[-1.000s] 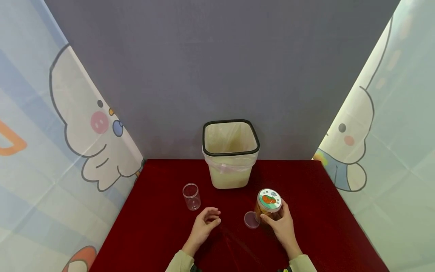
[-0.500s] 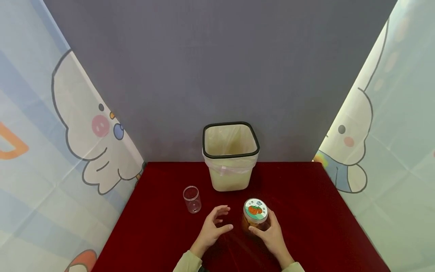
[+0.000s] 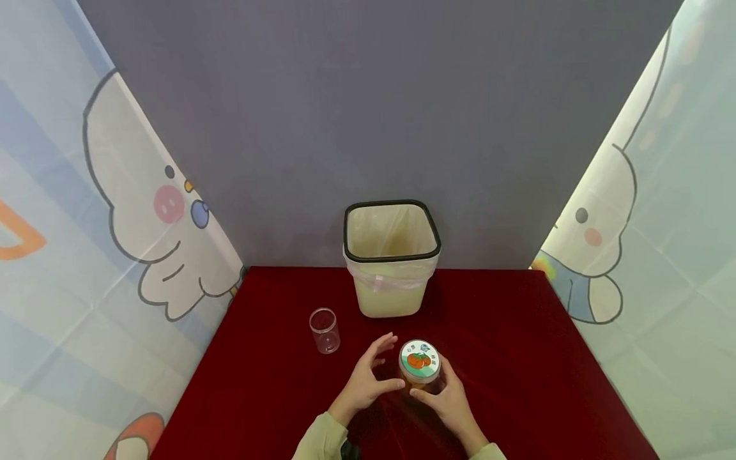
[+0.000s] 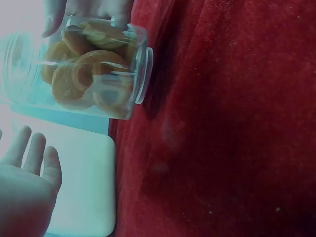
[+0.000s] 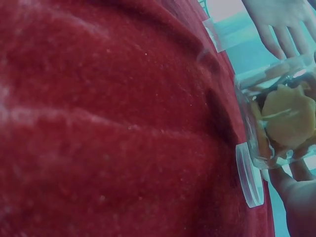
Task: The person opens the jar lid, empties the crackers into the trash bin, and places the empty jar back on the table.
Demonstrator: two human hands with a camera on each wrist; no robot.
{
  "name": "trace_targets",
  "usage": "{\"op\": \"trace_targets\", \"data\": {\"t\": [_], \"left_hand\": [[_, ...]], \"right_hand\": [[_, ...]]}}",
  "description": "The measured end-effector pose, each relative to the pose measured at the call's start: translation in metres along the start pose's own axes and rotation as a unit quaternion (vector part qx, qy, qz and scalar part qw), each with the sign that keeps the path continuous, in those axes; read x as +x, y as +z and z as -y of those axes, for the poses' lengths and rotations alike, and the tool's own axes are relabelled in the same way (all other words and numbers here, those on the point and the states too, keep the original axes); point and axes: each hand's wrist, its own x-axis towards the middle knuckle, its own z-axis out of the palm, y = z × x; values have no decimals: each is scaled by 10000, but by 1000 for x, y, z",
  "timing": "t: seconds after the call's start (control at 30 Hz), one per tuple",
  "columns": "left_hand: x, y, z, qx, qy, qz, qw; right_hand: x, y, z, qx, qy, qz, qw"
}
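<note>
A clear jar (image 3: 419, 369) with a round lid showing orange fruit on white and green is gripped at its right side by my right hand (image 3: 450, 397). Brown, ring-like pieces fill part of the jar (image 4: 91, 74) in the left wrist view. My left hand (image 3: 368, 378) is held just left of the jar, fingers spread and thumb tip right at the jar's side. A small round clear lid (image 5: 249, 175) lies on the cloth beside the jar's base in the right wrist view; in the head view it is hidden.
A clear cylindrical jar (image 3: 326, 332) without a lid stands to the left on the red cloth (image 3: 259, 383). Behind, near the grey wall, is a cream bin (image 3: 391, 297) with a black rim and a plastic liner. Printed curtains (image 3: 167, 223) flank both sides.
My right hand has brought the filled jar left and nearer to me, over the small lid. My left hand has moved right toward it, its fingers opening wider.
</note>
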Motion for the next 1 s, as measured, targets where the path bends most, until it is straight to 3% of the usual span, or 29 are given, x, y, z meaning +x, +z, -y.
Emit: {"op": "trace_targets", "data": {"t": [0.3,0.53,0.73,0.83,1.0], "left_hand": [[6,-1,-3,-5,245,411,9989],[6,1,-4,-247,432,823,9954],[7,2,-6,-326,439,1101,9924],[6,2,-6,-203,428,1163,9921],[4,5,-5,-64,440,1066,9933]], "right_hand": [[-2,2,1,261,-98,349,9990],[-3,2,2,92,-242,605,9978],[0,-1,-1,165,-239,1121,9933],[0,-2,-1,285,-244,1384,9897],[0,-4,1,393,-219,1494,9878]]}}
